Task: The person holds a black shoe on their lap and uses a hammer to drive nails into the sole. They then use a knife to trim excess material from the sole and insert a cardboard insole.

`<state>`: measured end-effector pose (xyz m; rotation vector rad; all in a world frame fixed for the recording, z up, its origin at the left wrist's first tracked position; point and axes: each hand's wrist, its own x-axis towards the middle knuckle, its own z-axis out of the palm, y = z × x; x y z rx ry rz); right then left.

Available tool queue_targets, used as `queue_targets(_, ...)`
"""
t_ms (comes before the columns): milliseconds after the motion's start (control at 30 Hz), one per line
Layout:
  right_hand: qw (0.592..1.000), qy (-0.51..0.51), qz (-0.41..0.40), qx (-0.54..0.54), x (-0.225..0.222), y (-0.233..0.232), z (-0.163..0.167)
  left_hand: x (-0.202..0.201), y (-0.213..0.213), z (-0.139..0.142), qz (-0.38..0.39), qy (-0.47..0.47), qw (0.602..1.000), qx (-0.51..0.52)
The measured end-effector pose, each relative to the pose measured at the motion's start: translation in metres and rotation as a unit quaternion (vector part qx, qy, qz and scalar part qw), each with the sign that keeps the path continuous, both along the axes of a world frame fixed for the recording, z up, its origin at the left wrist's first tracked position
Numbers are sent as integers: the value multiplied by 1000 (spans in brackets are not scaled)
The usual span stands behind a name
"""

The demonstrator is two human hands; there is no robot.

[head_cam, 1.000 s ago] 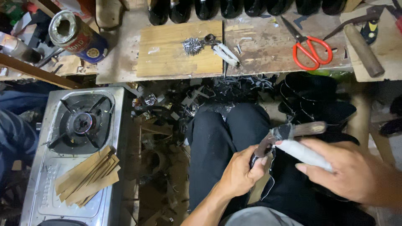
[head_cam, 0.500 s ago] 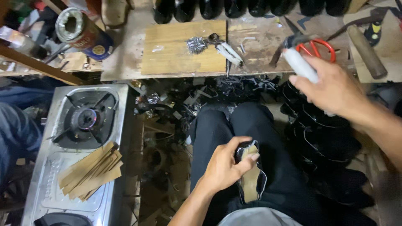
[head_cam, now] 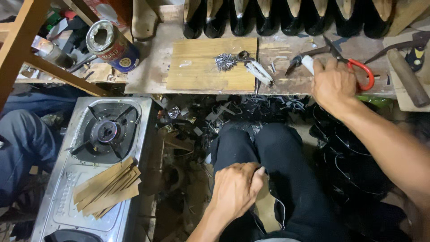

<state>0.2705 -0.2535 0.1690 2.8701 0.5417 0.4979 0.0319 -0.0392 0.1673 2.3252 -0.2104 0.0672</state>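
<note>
We take wooden board [head_cam: 210, 65] on workbench [head_cam: 148, 74] as landmark. Right hand [head_cam: 333, 83] rests on bench, right of board, fingers closed around white handle of pliers [head_cam: 304, 60]. Red-handled scissors [head_cam: 354, 67] lie just beside that hand. Left hand [head_cam: 235, 190] is well below board, on lap, fingers curled, gripping tan leather piece [head_cam: 266, 208] with dark stitched edge. Pile of small nails [head_cam: 225, 62] sits on board, right part. Gas stove [head_cam: 96, 166] with cardboard strips [head_cam: 107, 186] stands below-left of board. Tin can [head_cam: 112, 45] left of board.
</note>
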Motion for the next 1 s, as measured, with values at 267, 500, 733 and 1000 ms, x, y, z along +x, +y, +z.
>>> queue_targets(267, 966, 102, 156, 177, 4, 79, 11, -8, -16, -44, 1, 173, 927, -333)
queue_targets(500, 972, 178, 146, 45, 33, 106, 14, -16, -24, -63, 48, 182, 840, -509)
queue_targets(733, 874, 80, 201, 435, -12, 43, 12, -21, -23, -51, 52, 160, 905, -391)
queue_targets(1000, 708, 590, 5, 389, -157, -83, -6, -26, -38, -47, 20, 114, 929, -352)
